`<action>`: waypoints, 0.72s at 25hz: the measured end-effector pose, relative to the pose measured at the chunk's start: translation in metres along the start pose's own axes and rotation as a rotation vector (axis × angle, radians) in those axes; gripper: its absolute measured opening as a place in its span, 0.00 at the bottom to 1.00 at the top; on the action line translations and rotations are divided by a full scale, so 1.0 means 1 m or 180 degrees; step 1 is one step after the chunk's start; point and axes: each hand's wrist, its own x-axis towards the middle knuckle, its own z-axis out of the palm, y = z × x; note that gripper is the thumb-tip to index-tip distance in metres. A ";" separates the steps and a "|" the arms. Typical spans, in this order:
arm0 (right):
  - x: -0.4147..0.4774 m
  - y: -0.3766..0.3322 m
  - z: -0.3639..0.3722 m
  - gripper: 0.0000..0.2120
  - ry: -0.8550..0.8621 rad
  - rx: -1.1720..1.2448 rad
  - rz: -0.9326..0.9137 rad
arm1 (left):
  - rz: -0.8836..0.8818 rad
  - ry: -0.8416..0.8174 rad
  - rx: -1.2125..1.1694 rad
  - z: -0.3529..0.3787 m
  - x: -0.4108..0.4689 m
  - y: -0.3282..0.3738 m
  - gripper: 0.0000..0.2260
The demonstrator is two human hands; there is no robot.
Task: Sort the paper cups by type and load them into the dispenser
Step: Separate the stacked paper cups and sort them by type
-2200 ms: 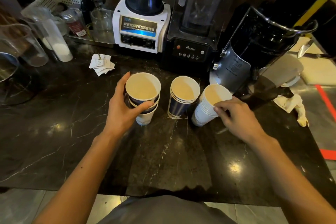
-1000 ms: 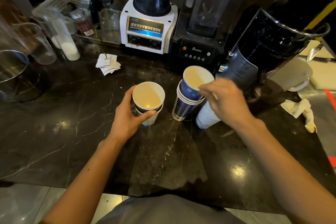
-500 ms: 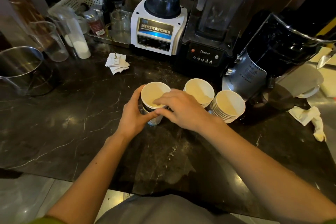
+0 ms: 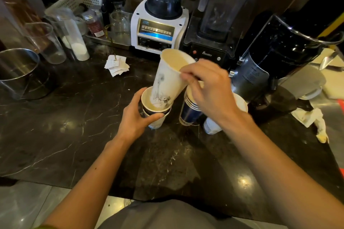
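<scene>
Nearest the camera, two bare forearms reach out over the dark marble desk (image 4: 78, 117) toward three groups of paper cups in the middle.

The left hand (image 4: 134, 117) is wrapped around the left stack (image 4: 156, 112) — a mixed pile with a dark blue cup nested over a white one — fingers (image 4: 155, 116) curled round its near side, thumb on the left wall, holding it upright on the desk. The right hand (image 4: 210, 89) comes in from above with the wrist bent; its fingertips pinch the rim of a tall white cup (image 4: 170, 78) with a faint grey print. That cup is tilted, mouth toward the far right, and its base sits inside the mouth of the left stack.

These cups look light and thin-walled, so they should crush or go oval if squeezed hard; the rolled rim is the stiffest part and the best place to pinch, as here. Nested cups tend to stick, so bracing the lower stack makes sense.

Just right of it stands a stack of blue cups (image 4: 189, 111), and right again a white stack (image 4: 240, 104), partly hidden by the right hand. Beyond are the blenders (image 4: 160, 24) — no dispenser can be made out.
</scene>
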 end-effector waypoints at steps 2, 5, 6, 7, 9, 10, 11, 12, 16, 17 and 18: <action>0.001 0.011 -0.038 0.06 0.0407 -0.0230 0.0115 | -0.0057 -0.0004 0.0041 0.002 0.002 0.000 0.39; -0.012 0.028 -0.093 0.07 0.0930 -0.0679 0.0399 | -0.0089 0.0038 0.0064 0.002 0.001 -0.004 0.39; -0.021 0.035 -0.106 0.08 0.1009 -0.0838 0.0471 | -0.0081 0.0043 0.0065 0.002 0.001 -0.003 0.39; -0.031 0.042 -0.115 0.08 0.1015 -0.0985 0.0528 | -0.0074 0.0045 0.0068 0.004 0.001 -0.003 0.39; -0.055 0.056 -0.120 0.07 0.0814 -0.1227 0.0605 | -0.0093 0.0069 0.0075 0.005 0.002 -0.003 0.39; -0.066 0.061 -0.116 0.06 0.0657 -0.1274 0.0622 | -0.0114 0.0109 0.0068 0.004 0.002 -0.003 0.39; -0.076 0.066 -0.112 0.05 0.0473 -0.1308 0.0661 | -0.0139 0.0122 0.0057 0.004 0.002 -0.003 0.39; -0.085 0.072 -0.107 0.05 0.0268 -0.1323 0.0721 | -0.0148 0.0103 0.0042 0.005 0.002 -0.004 0.39; -0.107 0.087 -0.073 0.06 -0.1272 -0.1019 0.1284 | -0.0142 0.0067 -0.0036 0.002 0.002 -0.007 0.41; -0.108 0.087 -0.067 0.07 -0.1526 -0.0993 0.1412 | -0.0150 0.0022 -0.0069 0.002 0.001 -0.007 0.41; -0.108 0.084 -0.061 0.09 -0.1511 -0.1027 0.1411 | -0.0180 -0.0030 -0.0111 0.000 0.000 -0.008 0.42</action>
